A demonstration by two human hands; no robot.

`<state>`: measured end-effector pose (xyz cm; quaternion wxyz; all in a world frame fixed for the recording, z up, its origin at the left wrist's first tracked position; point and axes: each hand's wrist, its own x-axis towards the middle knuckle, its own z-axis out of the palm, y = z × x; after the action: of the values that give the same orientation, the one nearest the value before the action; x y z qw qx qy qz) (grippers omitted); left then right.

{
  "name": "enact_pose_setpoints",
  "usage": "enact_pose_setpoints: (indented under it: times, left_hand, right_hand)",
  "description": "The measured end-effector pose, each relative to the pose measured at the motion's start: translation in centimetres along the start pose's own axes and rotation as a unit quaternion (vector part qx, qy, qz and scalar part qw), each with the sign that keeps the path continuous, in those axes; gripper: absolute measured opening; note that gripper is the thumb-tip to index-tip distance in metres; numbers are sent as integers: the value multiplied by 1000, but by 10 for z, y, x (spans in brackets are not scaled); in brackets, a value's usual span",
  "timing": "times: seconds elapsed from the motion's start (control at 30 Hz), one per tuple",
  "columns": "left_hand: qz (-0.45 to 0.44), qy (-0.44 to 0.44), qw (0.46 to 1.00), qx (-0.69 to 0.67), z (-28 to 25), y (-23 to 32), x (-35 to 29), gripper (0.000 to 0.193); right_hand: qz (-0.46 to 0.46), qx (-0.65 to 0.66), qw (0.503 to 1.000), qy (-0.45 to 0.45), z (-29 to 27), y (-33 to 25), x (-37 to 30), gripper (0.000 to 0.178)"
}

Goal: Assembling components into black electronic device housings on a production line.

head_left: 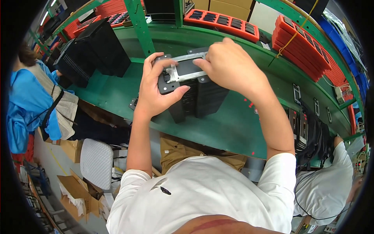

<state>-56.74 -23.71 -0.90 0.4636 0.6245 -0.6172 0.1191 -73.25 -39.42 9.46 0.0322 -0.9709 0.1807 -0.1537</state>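
In front of me on the green bench stands a tall black case [212,97] with a flat black top. A silver rectangular metal frame [187,77] lies on that top, around a dark panel. My left hand [151,87] grips the left end of the case top, thumb at the near side and fingers over the far corner, a fingertip at the frame. Curled over the frame's right end is my right hand [233,64], thumb resting on the frame. Its other fingers are folded, and whatever they hold is hidden.
Black cases [103,48] stand on the bench at far left, beside a person in blue [27,105]. Red trays [222,24] of dark parts line the back shelf; more red trays [300,50] are stacked right. Another person in white [329,187] works at right near black items [311,136].
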Motion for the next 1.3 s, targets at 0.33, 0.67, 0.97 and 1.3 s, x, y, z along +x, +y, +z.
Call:
enact_pose_setpoints:
  times: [0.33,0.67,0.97,1.3]
  left_hand:
    - [-296,191,891,-287,-7,15,-50,90]
    - [-336,-109,709,-610,40,25,-194,64]
    - [-227,-266,775,-527,113,95,-109,51]
    - [-129,-220,813,-523,179,108,-99,44]
  right_hand:
    - [-72,280,914,286,23,50,-103,17]
    - [405,-309,833,217,133,207,-316,26]
    - [302,-93,839,442,112,165,-304,39]
    - [-1,289,904,313,142,19,-255,37]
